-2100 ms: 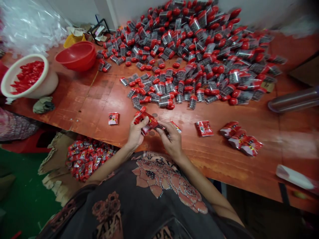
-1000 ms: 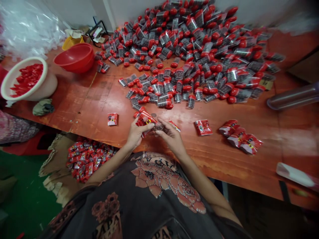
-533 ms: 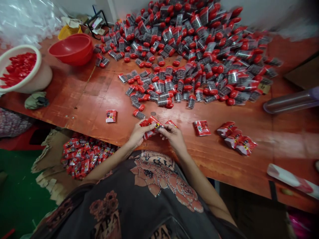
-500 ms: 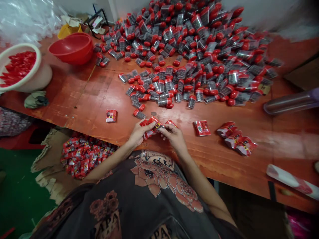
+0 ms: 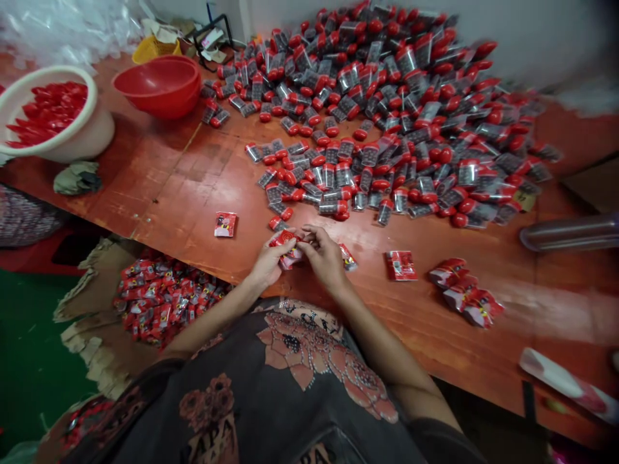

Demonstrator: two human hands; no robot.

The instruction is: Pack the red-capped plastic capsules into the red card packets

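Near the table's front edge, my left hand (image 5: 267,264) grips a small red printed packet (image 5: 285,238), thumb on top. My right hand (image 5: 326,259) is closed at the packet's right side, its thumb and curled fingers at that edge; the exact contact is partly hidden. Just right of this hand another small packet (image 5: 347,256) lies on the table. Single red packets lie farther out, a left one (image 5: 225,224) and a right one (image 5: 401,265). Behind my hands spreads a big heap of clear tubes with red caps and dark contents (image 5: 333,174).
Several red packets (image 5: 467,293) lie clustered on the right of the table (image 5: 184,187). A white bucket of red pieces (image 5: 104,125) and a red bowl (image 5: 157,87) stand at left. Below the front edge is a carton of packets (image 5: 164,303). A clear tube (image 5: 570,232) lies at right.
My right hand has shifted up and inward over the packet's right side, its fingers now more curled. The packet beside it shows more fully. The whole view has shifted slightly.
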